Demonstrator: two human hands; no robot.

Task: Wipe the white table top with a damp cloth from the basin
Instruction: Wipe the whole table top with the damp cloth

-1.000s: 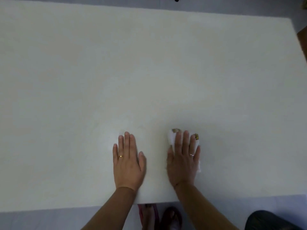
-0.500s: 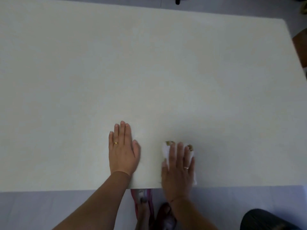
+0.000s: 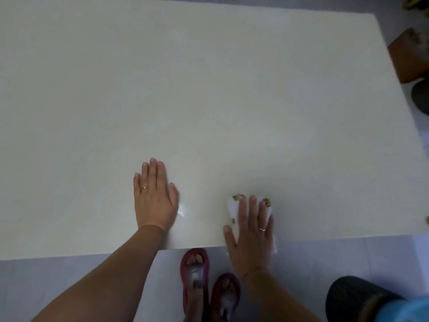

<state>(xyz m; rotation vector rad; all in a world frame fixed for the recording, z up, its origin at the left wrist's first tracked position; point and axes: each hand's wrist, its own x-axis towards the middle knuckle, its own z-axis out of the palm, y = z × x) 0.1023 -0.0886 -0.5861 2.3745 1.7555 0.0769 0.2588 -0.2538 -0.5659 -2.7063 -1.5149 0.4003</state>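
While right hand [image 3: 251,238] presses cloth [image 3: 232,207], black cylinder [image 3: 348,296] stands nearby.

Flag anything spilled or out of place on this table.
Greenish crumbs cling to the far edge of the white cloth under the right hand, near the front edge of the table. One similar bit lies at the frame's right edge.

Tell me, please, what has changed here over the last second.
The right hand has drawn the cloth back across the white table top to its near edge, drifting slightly right; its palm now overhangs that edge. Nothing was grasped or released. The left hand stays flat on the table top, and the right fingers stay pressed straight on the cloth.
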